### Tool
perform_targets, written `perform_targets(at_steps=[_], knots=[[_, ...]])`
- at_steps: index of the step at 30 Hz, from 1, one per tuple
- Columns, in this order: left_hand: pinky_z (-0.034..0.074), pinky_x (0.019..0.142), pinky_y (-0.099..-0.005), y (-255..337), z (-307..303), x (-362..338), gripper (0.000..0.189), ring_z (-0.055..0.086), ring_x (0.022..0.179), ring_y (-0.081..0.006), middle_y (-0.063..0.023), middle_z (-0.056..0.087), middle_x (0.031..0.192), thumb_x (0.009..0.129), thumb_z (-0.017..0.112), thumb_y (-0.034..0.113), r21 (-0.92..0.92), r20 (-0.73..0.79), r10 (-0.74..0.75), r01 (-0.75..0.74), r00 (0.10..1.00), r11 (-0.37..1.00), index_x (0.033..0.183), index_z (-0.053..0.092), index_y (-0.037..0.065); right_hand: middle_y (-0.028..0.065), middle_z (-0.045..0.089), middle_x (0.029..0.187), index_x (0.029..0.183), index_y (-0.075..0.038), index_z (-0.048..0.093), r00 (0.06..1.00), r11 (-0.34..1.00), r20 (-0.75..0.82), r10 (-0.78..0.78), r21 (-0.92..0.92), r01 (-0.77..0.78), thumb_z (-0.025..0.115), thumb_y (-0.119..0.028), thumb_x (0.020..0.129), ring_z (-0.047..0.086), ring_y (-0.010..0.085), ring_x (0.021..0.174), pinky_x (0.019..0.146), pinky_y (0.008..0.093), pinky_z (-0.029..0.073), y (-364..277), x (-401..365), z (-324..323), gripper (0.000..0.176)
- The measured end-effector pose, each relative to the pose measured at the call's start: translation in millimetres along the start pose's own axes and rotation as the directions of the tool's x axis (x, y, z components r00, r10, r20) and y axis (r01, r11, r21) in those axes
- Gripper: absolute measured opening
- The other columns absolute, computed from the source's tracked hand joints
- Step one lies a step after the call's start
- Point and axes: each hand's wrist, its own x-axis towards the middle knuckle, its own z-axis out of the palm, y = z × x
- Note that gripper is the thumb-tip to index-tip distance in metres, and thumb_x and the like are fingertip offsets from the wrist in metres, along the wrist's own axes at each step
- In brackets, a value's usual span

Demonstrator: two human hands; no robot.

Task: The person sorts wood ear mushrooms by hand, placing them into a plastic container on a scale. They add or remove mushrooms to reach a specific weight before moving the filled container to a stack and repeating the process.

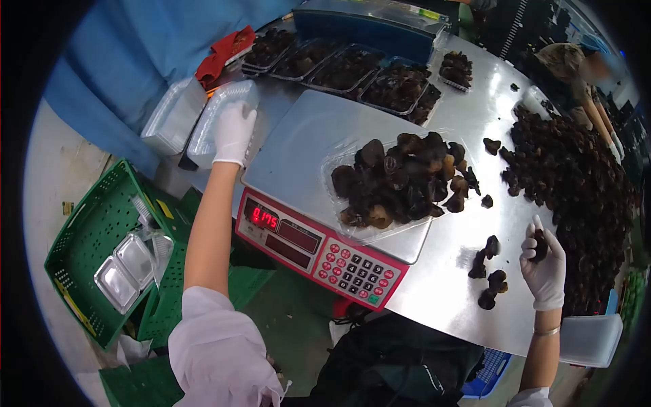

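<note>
Weighing step, prob.: R hand (544, 263) was clamped on a fungus pc (540, 245), filled tray (380, 234) on scale (298, 142) to its left. L hand (234, 132) lay over empty trays (203, 139), grip unclear; a top-up needed a gentle drop.

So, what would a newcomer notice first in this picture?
Probably the clear tray heaped with dark mushroom-like pieces, on the scale in the middle, above its red display. Next, the big pile of the same pieces on the steel table at the right. Both hands wear white gloves: the left hand lies on a stack of empty clear trays at upper left, the right hand pinches one dark piece beside the pile.
</note>
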Motion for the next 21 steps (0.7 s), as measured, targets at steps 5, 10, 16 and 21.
perform_targets(at_steps=[5, 10, 16, 21], knots=[[0.051, 0.083, -0.0503, -81, 28, 22, 0.043, 0.065, 0.084, -0.044, -0.0255, 0.07, 0.089, 0.087, 0.07, 0.041, 0.025, 0.074, -0.08, 0.078, 0.994, 0.997, 0.092, 0.071, -0.002, 0.0085, 0.068, 0.111, 0.134, -0.005, 0.057, 0.998, 0.996, 0.04, 0.049, 0.078, -0.052, 0.056, -0.014, 0.101, 0.059, 0.0122, 0.076, 0.062, 0.0222, 0.052, -1, -4, -22, 0.035], [0.049, 0.077, -0.047, -62, 11, 14, 0.046, 0.066, 0.082, -0.0414, -0.0268, 0.068, 0.085, 0.087, 0.071, 0.044, -0.146, 0.08, -0.151, 0.162, 0.985, 0.976, 0.084, 0.071, -0.002, 0.0067, 0.067, 0.11, 0.132, -0.004, 0.056, 0.994, 0.99, 0.013, 0.112, 0.081, -0.113, 0.057, -0.016, 0.101, 0.058, 0.0124, 0.075, 0.065, 0.0234, 0.053, 15, 3, -22, 0.034], [0.047, 0.061, -0.0413, -64, 17, 18, 0.038, 0.063, 0.058, -0.0316, -0.0213, 0.063, 0.064, 0.086, 0.076, 0.032, -0.272, 0.026, 0.01, -0.002, 1.0, 0.962, 0.077, 0.07, -0.004, 0.0053, 0.06, 0.108, 0.137, -0.003, 0.053, 0.995, 0.996, 0.034, 0.094, -0.003, -0.094, 0.059, -0.016, 0.099, 0.057, 0.0142, 0.081, 0.068, 0.0252, 0.053, 23, 8, -4, 0.041], [0.041, 0.052, -0.0336, -74, 17, 24, 0.044, 0.054, 0.054, -0.0142, -0.0052, 0.058, 0.057, 0.09, 0.074, 0.036, -0.379, 0.217, -0.117, 0.194, 0.969, 0.905, 0.068, 0.068, -0.002, 0.0062, 0.06, 0.108, 0.136, -0.002, 0.054, 0.999, 0.999, 0.008, 0.049, -0.018, -0.048, 0.059, -0.015, 0.099, 0.056, 0.014, 0.08, 0.067, 0.0245, 0.054, 25, 6, -4, 0.039]])
